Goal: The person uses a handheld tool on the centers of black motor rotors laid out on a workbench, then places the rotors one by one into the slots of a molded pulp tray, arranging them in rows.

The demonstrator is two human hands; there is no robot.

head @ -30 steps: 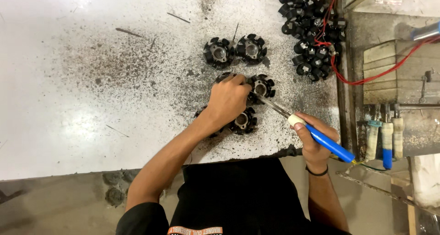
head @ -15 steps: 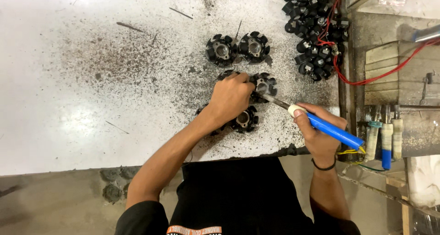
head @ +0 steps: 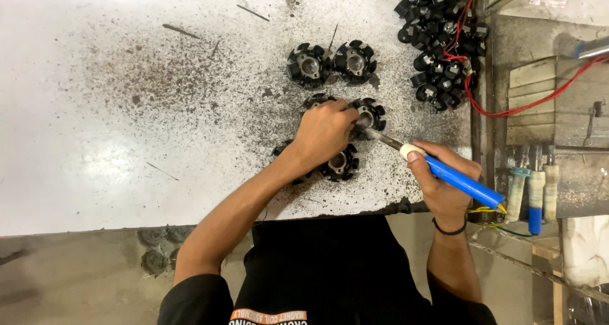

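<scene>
Centrally, left hand (head: 323,131) gripping black toothed core (head: 368,114); right hand (head: 444,179) clasping blue-handled iron (head: 444,173), tip touching core

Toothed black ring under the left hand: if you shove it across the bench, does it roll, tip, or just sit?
The toothed black ring probably slides rather than rolls: it lies flat, wide and low. Its metal-looking core suggests it is heavy for its size and stiff. The left hand steadies it while the blue-handled tool in the right hand touches it, so it may shift when poked.
</scene>
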